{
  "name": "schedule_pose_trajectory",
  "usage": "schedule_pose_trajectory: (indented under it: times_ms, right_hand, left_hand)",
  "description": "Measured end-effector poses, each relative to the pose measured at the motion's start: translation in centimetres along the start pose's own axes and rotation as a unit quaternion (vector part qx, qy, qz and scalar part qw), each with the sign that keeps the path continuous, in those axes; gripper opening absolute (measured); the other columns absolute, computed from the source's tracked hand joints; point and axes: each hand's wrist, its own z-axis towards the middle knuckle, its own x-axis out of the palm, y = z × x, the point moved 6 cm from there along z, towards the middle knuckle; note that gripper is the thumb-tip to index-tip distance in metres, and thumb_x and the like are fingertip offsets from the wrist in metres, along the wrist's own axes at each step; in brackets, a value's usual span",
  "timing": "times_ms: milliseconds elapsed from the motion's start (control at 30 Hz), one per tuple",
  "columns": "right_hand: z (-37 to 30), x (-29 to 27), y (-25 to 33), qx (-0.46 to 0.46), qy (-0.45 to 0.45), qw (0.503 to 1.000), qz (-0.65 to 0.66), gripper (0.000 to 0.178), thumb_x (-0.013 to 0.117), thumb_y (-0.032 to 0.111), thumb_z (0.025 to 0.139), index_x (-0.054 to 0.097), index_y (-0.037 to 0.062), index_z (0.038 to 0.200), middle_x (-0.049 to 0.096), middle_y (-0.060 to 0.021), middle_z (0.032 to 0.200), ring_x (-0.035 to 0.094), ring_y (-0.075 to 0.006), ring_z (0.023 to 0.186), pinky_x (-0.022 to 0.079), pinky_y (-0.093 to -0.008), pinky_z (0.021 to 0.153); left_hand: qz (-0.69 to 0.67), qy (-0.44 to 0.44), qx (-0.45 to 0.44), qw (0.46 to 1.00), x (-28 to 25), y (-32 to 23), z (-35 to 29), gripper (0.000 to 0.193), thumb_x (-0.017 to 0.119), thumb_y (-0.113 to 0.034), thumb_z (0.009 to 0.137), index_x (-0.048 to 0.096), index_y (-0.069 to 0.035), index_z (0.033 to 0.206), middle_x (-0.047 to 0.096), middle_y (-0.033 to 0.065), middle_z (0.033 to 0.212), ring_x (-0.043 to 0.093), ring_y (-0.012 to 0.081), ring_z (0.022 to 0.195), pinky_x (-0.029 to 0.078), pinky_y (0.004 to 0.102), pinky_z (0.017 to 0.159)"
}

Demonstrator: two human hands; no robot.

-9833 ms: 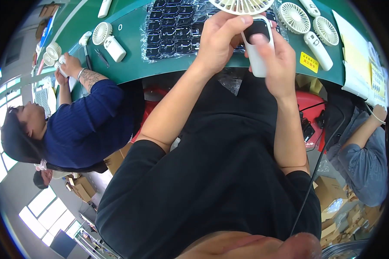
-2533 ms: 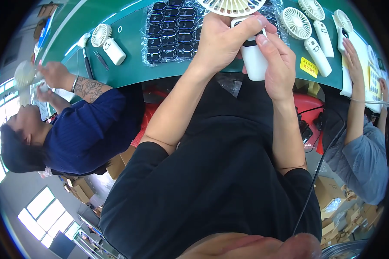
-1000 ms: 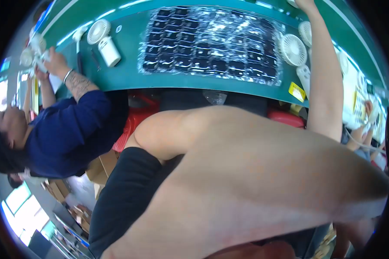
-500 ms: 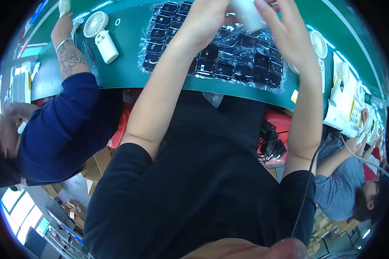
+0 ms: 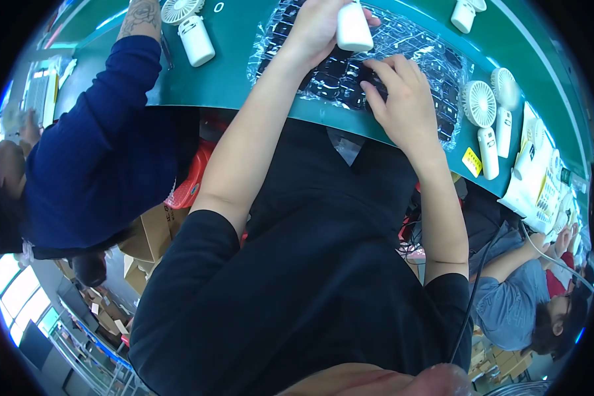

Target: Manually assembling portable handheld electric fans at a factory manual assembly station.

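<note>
My left hand (image 5: 317, 30) is closed around a white cylindrical fan body (image 5: 353, 26), held just above the far part of a tray of black parts (image 5: 435, 86) wrapped in clear plastic on the green table (image 5: 237, 72). My right hand (image 5: 399, 99) lies palm down on the near part of that tray. Its fingertips curl onto a black part (image 5: 371, 80), and whether they grip it is hidden. Both forearms reach up from my black shirt.
A co-worker's blue sleeve (image 5: 92, 138) reaches over the table at left, beside a white hand fan (image 5: 188, 30). More white fans (image 5: 483, 122) and a yellow tag (image 5: 472, 162) lie at right. Another person (image 5: 515, 303) sits lower right. Cardboard boxes (image 5: 152, 231) stand below left.
My hands have come lower over the tray. The right hand has let go of the white fan body and dropped onto the black parts, while the left hand keeps the fan body.
</note>
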Motion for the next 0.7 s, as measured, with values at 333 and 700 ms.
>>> schedule_pose_trajectory:
  times_ms: [333, 700]
  right_hand:
    - [0.3, 0.0, 0.0, 0.034, -0.02, 0.994, 0.098, 0.018, 0.072, 0.008, 0.084, 0.066, 0.0073, 0.102, 0.064, -0.0061, 0.086, 0.059, -0.0222, 0.072, 0.046, -0.0338, 0.07]
    - [-1.8, 0.7, 0.1, 0.258, -0.026, 0.908, 0.328, 0.013, 0.069, 0.013, 0.094, 0.064, 0.0037, 0.102, 0.067, -0.0049, 0.074, 0.054, -0.0085, 0.049, 0.042, -0.0252, 0.048]
  left_hand:
    - [-0.005, 0.014, 0.032, 0.999, -0.6, 0.5, 0.3, 0.022, 0.052, -0.021, 0.102, 0.06, -0.001, 0.106, 0.07, 0.0121, 0.089, 0.071, 0.0216, 0.08, 0.058, 0.0335, 0.071]
    - [0.051, 0.052, 0.048, 0.996, 0.1, -0.3, 0.1, 0.02, 0.055, -0.019, 0.102, 0.055, -0.002, 0.112, 0.068, 0.0109, 0.089, 0.068, 0.0186, 0.077, 0.058, 0.0316, 0.068]
